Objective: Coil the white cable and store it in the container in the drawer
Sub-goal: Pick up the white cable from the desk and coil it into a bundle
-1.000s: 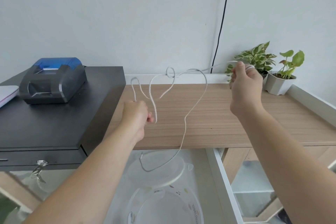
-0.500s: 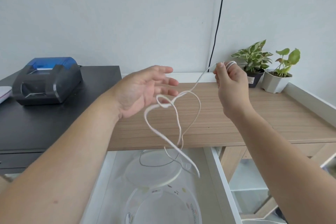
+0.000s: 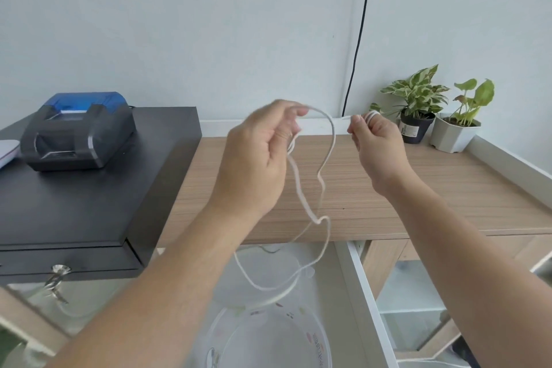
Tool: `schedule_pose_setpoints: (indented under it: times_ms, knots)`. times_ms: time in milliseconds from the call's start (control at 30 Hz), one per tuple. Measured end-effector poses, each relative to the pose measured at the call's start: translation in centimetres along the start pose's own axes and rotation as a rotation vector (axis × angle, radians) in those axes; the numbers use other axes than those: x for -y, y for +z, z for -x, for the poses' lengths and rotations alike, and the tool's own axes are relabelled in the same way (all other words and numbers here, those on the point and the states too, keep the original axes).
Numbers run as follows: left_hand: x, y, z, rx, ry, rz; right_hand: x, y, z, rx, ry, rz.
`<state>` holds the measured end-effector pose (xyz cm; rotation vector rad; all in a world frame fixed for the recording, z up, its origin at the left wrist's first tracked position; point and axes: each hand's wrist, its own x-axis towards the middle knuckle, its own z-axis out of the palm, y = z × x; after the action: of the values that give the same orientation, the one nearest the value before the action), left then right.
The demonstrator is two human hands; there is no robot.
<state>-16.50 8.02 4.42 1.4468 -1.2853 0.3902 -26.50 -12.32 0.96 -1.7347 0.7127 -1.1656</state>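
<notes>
A thin white cable (image 3: 328, 140) arches between both hands above the wooden counter and hangs down in loose loops into the open white drawer (image 3: 357, 284). My left hand (image 3: 260, 155) pinches the cable near its fingertips. My right hand (image 3: 376, 146) grips the other part, with a few turns of cable wound around its raised fingers. In the drawer below sit a clear round container (image 3: 316, 334) with printed rim and, behind it, a translucent round lid (image 3: 239, 281) on which the cable's lowest loop rests.
A black cash box (image 3: 89, 200) with a key in its lock stands at the left, a black and blue receipt printer (image 3: 79, 131) on top. Two small potted plants (image 3: 418, 107) stand at the counter's back right. A black cord (image 3: 358, 33) runs down the wall.
My left hand, open half a second ago, has closed on the cable and moved right toward my right hand. The hanging loops have gathered closer together.
</notes>
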Motion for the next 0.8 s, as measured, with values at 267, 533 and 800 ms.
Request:
schedule_pose_setpoints:
  times_ms: [267,533,800]
  knots:
    - [-0.6,-0.4,2.7,0.117,-0.130,0.706,-1.7,0.4,-0.5,-0.064,0.117,0.134]
    - [-1.1,-3.6,4.9,0.156,-0.062,0.548,-2.9,0.7,-1.7,-0.159,0.222,0.298]
    - [-2.2,-6.0,5.3,1.005,-0.593,-0.151,-2.1,0.2,-2.3,-0.096,0.349,0.060]
